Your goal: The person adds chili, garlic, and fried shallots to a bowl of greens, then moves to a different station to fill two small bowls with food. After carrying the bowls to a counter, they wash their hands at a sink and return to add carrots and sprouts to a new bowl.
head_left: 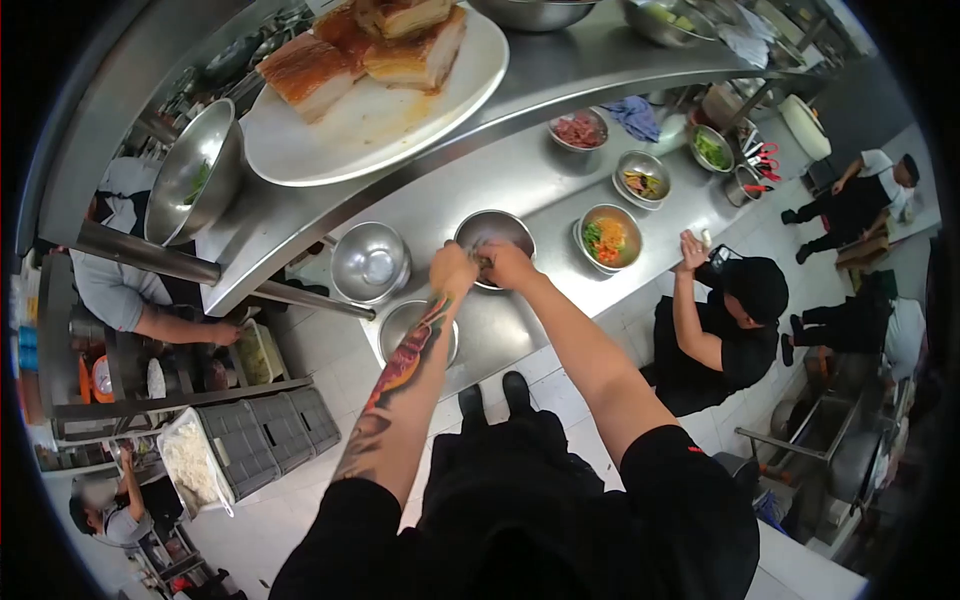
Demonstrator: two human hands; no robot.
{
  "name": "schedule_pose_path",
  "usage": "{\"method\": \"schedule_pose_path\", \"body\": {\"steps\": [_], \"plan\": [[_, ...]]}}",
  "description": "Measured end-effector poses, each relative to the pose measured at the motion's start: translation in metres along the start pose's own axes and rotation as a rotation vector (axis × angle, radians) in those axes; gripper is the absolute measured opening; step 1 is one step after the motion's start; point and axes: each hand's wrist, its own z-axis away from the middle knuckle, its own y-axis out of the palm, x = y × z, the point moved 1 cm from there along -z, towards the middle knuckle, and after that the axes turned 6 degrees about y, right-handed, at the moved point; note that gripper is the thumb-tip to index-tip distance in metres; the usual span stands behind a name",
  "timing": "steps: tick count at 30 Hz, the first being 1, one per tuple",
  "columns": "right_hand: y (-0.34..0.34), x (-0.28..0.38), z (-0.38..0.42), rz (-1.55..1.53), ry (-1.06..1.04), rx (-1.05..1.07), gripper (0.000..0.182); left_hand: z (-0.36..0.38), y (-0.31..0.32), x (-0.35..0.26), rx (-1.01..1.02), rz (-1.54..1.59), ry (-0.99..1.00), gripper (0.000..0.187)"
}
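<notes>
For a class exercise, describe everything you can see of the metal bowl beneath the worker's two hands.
The metal bowl is round and silvery, apparently steel, with a thin, shiny rim and a smooth, grey-looking inner wall. It rests open side up on the metal counter. The left hand and right hand come together over its nearer part, hiding some of the rim and inside. Whether they touch the metal, and what all it holds, cannot be told.

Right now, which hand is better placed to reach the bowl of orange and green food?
Probably your right hand: it's nearer that bowl, while your left hand is farther away.
</notes>
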Motion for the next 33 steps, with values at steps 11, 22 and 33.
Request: {"method": "schedule_pose_path", "body": {"steps": [11, 22, 33], "plan": [[-0.056, 0.006, 0.112, -0.398, 0.183, -0.248, 0.076, 0.024, -0.06, 0.041, -0.321, 0.257, 0.357, 0.025], [-0.081, -0.091, 0.384, -1.139, 1.219, -0.387, 0.045, 0.228, 0.019, 0.045, 0.468, 0.744, 0.298, 0.052], [0.016, -0.059, 0.536, -1.136, 1.497, -0.504, 0.036, 0.235, 0.056, 0.049, 0.488, 0.586, 0.418, 0.04]]}}
